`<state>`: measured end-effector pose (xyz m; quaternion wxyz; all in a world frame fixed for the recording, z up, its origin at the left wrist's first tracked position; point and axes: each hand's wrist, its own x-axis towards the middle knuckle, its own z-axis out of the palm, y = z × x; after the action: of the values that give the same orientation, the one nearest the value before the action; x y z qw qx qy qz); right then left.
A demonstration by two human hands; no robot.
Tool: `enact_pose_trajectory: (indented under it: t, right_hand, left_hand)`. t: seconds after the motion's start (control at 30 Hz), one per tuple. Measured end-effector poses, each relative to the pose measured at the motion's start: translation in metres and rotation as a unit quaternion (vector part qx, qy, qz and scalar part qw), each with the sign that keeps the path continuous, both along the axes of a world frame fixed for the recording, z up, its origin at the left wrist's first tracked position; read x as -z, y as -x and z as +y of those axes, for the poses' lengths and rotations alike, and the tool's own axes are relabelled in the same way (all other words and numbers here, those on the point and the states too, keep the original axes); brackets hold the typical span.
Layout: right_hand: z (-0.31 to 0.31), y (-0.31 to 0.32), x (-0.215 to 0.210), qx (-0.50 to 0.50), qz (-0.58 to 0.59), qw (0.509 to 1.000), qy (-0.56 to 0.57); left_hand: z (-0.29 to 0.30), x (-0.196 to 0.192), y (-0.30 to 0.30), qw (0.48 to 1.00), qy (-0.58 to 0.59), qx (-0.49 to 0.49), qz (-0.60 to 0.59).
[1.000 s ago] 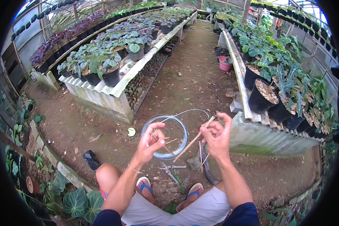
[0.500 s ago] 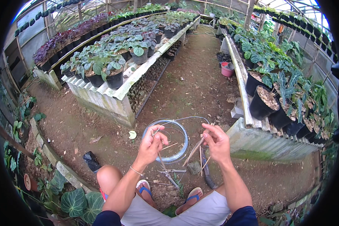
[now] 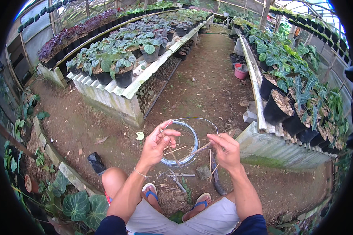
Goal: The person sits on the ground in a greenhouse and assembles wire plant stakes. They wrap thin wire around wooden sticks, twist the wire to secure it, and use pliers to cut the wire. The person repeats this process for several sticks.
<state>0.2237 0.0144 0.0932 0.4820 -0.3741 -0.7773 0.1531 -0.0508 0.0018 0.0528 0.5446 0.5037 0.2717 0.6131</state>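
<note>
Now holding a stick [image 3: 202, 148] in the closed grip of the right hand [image 3: 226, 152], tilted flatter than before, so aimed more leftward; pinching wire [image 3: 196, 118] in the half-curled left hand [image 3: 156, 145], over the floor [image 3: 106, 121], right of its stone edge [image 3: 72, 178].

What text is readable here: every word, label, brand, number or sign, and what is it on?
None can be read.
The wire coil, pruners, blue-strapped sandals and pink bucket show no legible marking.
The distant pots are too small to check.
</note>
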Motion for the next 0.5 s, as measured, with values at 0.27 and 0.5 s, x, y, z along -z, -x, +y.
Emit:
enact_pose_trajectory:
  t: [0.27,0.5]
  right_hand:
    - [0.0017,-0.0003,-0.0036,0.047,-0.024,0.995,-0.089]
    - [0.0016,-0.0016,-0.0053,-0.020,-0.050,0.993,-0.101]
  left_hand:
    - [-0.0018,-0.0017,0.0008,1.000,0.014,0.013,-0.006]
    - [-0.0068,-0.0002,-0.0002,0.997,0.053,0.025,-0.043]
